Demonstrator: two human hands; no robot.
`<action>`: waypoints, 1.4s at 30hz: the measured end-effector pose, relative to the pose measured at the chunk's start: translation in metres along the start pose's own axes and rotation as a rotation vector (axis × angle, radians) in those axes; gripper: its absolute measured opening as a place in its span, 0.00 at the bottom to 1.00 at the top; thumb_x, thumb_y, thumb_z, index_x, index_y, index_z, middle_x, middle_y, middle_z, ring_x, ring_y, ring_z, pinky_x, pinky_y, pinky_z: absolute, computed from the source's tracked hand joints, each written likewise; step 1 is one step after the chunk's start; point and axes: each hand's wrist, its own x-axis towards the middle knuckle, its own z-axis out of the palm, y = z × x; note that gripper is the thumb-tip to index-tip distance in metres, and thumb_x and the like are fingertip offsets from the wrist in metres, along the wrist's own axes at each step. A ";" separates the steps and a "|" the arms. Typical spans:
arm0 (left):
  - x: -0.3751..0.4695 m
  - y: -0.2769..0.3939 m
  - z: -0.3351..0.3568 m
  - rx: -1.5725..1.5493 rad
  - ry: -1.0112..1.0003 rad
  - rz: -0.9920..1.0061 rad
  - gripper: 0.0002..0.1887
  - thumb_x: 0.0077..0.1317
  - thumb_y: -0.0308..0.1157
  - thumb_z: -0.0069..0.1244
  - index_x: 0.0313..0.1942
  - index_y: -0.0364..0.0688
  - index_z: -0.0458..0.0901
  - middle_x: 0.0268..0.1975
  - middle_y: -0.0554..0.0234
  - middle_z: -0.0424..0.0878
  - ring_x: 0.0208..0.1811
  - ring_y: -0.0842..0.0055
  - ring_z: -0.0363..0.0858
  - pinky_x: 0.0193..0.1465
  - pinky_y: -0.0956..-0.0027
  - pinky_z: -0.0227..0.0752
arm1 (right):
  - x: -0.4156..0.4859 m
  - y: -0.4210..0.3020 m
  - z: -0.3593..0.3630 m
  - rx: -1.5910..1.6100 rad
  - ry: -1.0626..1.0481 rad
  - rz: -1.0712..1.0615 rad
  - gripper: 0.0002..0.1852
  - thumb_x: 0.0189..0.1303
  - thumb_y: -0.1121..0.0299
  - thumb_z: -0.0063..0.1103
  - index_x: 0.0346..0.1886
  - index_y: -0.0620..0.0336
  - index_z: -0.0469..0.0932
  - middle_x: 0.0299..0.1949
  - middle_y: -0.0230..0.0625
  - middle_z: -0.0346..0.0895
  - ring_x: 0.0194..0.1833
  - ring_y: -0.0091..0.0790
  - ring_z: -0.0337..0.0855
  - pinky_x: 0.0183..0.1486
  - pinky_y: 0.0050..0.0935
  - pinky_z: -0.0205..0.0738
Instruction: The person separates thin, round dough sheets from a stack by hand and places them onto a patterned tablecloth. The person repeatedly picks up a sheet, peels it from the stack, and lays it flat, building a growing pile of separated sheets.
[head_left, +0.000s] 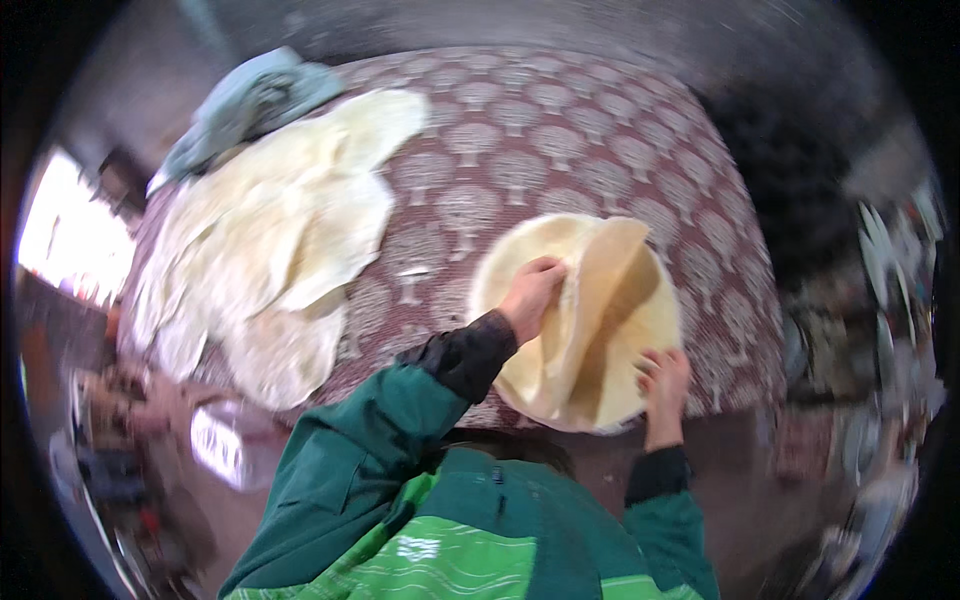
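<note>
A round thin flatbread lies near the front edge of the patterned cloth, and another sheet of flatbread stands partly folded up on top of it. My left hand pinches the folded sheet at its left side, fingers closed on it. At the lower right rim of the round bread is my right hand, its fingers apart and slightly blurred; no bread shows in its grip. Several overlapping flatbreads are spread over the left part of the cloth.
The maroon cloth with pale tree shapes covers a raised, rounded surface. A light blue cloth lies bunched at the back left, touching the flatbreads. A plastic container stands below the front left edge. Blurred items line the right side.
</note>
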 end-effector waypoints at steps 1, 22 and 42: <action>0.009 0.012 -0.016 0.130 -0.052 0.136 0.05 0.66 0.29 0.44 0.37 0.39 0.76 0.28 0.71 0.75 0.27 0.83 0.72 0.30 0.77 0.69 | -0.003 0.004 -0.007 0.107 -0.063 -0.006 0.10 0.65 0.65 0.44 0.46 0.55 0.62 0.35 0.40 0.75 0.27 0.32 0.77 0.20 0.22 0.68; -0.058 0.193 -0.157 0.207 0.068 0.646 0.05 0.66 0.32 0.47 0.35 0.43 0.79 0.26 0.78 0.74 0.24 0.90 0.67 0.28 0.82 0.63 | 0.040 0.047 -0.034 0.272 -0.089 0.048 0.19 0.67 0.64 0.43 0.55 0.68 0.66 0.51 0.44 0.71 0.50 0.44 0.75 0.51 0.42 0.72; -0.281 0.127 -0.682 0.201 2.661 0.271 0.13 0.49 0.35 0.53 0.32 0.36 0.79 0.36 0.49 0.80 0.36 0.57 0.77 0.40 0.59 0.70 | -0.008 0.000 0.017 0.009 -0.225 -0.204 0.30 0.55 0.76 0.55 0.62 0.67 0.60 0.57 0.46 0.67 0.54 0.43 0.71 0.56 0.39 0.68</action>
